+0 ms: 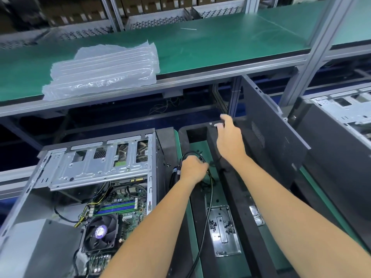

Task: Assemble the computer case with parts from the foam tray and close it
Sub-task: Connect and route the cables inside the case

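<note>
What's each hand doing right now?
Left hand: fingers curled round the black electric screwdriver.
Right hand: reaching over the black foam tray; whether it pinches anything cannot be told.

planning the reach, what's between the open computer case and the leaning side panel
In the head view, the foam tray, with both hands over it.

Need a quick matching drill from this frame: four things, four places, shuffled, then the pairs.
Things:
1. bubble wrap
2. fan
3. side panel
4. left hand

Places:
A. leaning upright at the right of the foam tray
B. inside the open case, on the motherboard
C. on the green upper shelf
D. gripping the screwdriver with the black cable, between case and tray

Pairs: 1-C, 2-B, 3-A, 4-D
</note>
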`<action>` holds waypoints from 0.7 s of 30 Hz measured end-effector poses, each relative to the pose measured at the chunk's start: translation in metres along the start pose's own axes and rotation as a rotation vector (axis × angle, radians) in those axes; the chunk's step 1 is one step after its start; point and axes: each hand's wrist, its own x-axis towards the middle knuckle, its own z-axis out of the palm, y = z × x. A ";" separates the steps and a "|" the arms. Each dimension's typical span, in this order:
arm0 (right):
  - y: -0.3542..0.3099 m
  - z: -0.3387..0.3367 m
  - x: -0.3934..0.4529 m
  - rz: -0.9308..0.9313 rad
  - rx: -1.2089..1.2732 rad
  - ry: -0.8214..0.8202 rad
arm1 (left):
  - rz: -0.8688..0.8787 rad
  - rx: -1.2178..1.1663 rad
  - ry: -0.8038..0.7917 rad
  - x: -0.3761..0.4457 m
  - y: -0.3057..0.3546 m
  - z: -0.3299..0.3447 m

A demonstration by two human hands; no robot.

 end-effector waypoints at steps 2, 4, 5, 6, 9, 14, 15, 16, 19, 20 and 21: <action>-0.028 -0.013 0.014 -0.050 0.124 0.092 | 0.103 -0.186 0.151 -0.002 0.013 -0.012; -0.057 -0.024 0.025 -0.117 0.183 0.171 | 0.115 -0.432 0.199 -0.002 0.031 -0.035; -0.070 -0.026 0.027 -0.130 0.256 0.185 | 0.098 -0.574 0.181 -0.002 0.039 -0.048; -0.083 -0.025 0.027 -0.127 0.356 0.170 | 0.099 -0.712 0.154 -0.002 0.044 -0.062; -0.113 -0.010 0.014 -0.048 0.641 0.016 | 0.228 -0.898 0.210 -0.009 0.046 -0.103; -0.147 0.033 -0.024 0.163 0.949 -0.241 | 0.286 -0.849 0.367 -0.020 0.010 -0.165; -0.155 0.042 -0.030 0.213 0.996 -0.288 | 0.279 -0.829 0.369 -0.021 0.000 -0.176; -0.163 0.051 -0.035 0.259 1.028 -0.334 | 0.271 -0.822 0.357 -0.022 -0.011 -0.184; -0.179 0.077 -0.054 0.296 1.017 -0.456 | 0.215 -0.845 0.277 -0.026 -0.039 -0.199; -0.182 0.086 -0.061 0.287 0.989 -0.490 | 0.190 -0.850 0.263 -0.028 -0.048 -0.201; -0.184 0.093 -0.068 0.276 0.955 -0.514 | 0.169 -0.851 0.258 -0.030 -0.056 -0.202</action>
